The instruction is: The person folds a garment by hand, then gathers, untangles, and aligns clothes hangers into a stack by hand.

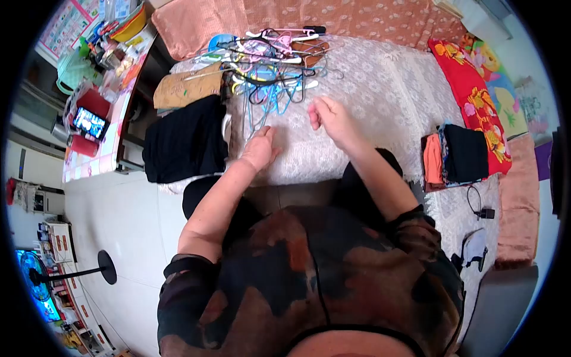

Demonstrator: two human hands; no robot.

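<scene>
My left hand (260, 149) is low over the lace-patterned cover (369, 77), its fingers stretched out and nothing visible in them. Its fingertips are close to the lower end of the pile of clothes hangers (273, 77); whether they touch one, I cannot tell. To the right, my right hand (331, 121) is above the cover with its fingers curled in, and no object shows in it. The hangers lie tangled in blue, black, pink, white and yellow. Left of my left hand is a stack of folded black clothes (185, 140), with folded tan clothes (189, 86) behind it.
On the right are folded orange and black clothes (464, 153) beside a red patterned cushion (470, 95). A small black device with a cord (486, 213) lies nearer. A side table (128, 98) at the left bears a lit phone (90, 123). A fan (37, 276) stands lower left.
</scene>
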